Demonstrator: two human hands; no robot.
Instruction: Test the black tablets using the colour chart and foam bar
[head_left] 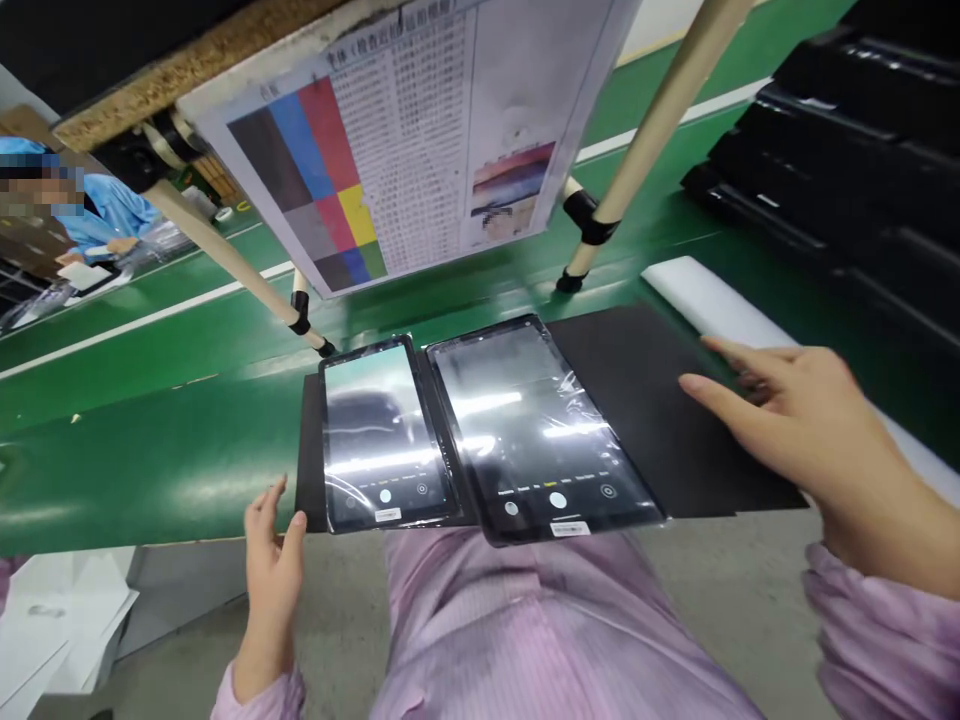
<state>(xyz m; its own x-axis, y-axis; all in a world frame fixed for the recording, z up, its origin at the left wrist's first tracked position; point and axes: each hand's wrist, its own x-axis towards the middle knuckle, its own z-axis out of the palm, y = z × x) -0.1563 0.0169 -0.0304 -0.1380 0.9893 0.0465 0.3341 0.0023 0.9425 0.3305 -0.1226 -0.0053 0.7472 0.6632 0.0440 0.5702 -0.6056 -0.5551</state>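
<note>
Two tablets lie side by side on a black mat [622, 370] at the bench's near edge. Both the left tablet [375, 420] and the right tablet [525, 420] have glossy clear film on them and show a camera screen with a round white button. A small white label sits at the bottom of each. My left hand [271, 550] is at the bench edge, left of the left tablet, fingers apart and holding nothing. Over the mat's right part hovers my right hand [795, 420], thumb and fingers apart with nothing between them.
A printed sheet with colour blocks [420, 140] hangs on a board held by beige pipes [652, 130]. Black trays [840, 170] are stacked at the right, near a white foam strip [720, 300]. White sheets [60, 620] lie low at left. Another person [105, 210] sits across the green bench [150, 440].
</note>
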